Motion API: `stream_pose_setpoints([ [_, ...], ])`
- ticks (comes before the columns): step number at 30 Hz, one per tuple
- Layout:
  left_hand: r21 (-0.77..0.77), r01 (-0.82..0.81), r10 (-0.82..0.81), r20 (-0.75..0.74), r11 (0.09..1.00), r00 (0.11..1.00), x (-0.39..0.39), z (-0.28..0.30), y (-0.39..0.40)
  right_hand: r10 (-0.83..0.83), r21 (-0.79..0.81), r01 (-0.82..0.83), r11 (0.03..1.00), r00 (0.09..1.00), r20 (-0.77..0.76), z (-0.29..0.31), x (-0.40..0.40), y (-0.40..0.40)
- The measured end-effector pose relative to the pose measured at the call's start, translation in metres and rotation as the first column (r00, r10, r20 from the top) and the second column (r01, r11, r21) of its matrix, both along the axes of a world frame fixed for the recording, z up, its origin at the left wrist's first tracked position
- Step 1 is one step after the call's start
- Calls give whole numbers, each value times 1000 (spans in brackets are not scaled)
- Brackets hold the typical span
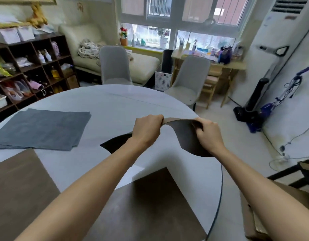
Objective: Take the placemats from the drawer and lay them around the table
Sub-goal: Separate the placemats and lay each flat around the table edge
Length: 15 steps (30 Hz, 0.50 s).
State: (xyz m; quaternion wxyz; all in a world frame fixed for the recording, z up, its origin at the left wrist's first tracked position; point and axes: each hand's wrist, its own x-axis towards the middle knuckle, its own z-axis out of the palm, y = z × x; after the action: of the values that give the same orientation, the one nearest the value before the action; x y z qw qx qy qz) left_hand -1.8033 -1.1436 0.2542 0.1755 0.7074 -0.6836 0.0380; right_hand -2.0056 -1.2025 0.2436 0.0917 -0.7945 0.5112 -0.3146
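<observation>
Pinching the far edge of a brown mat, the left grip and right grip hold it sagging above the table, its near corners drooping below the grips. Two brown mats lie nearer; grey mats sit left of the left grip. Lowered here, by my judgement, it could overhang the rim right of the right grip and slide off.

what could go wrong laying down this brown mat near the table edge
The brown placemat, gripped by the left hand and right hand, sags close to the round table's rim, so it may land overhanging and slip off. It could also come down askew, its slack corner curled.
</observation>
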Motion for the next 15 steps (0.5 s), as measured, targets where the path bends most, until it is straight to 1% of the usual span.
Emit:
stream_pose_setpoints([
  [3, 1, 4, -4, 6, 1000, 1000, -20, -2, -18, 16, -16, -17, 1000, 1000, -24, 4, -18, -15],
  [7, 33, -20, 18, 52, 999, 998, -49, -6, -46, 44, -10, -44, 999, 999, -30, -1, -46, -51],
  [12, 110, -199, 186, 121, 974, 975, -99, -33, -81, 184, 38, -182, 983, 980, -75, -25, -91, -109],
  [15, 233, -286, 262, 130, 929, 956, -137, -52, -102, 234, 82, -228, 970, 969, -79, -35, -124, -134],
])
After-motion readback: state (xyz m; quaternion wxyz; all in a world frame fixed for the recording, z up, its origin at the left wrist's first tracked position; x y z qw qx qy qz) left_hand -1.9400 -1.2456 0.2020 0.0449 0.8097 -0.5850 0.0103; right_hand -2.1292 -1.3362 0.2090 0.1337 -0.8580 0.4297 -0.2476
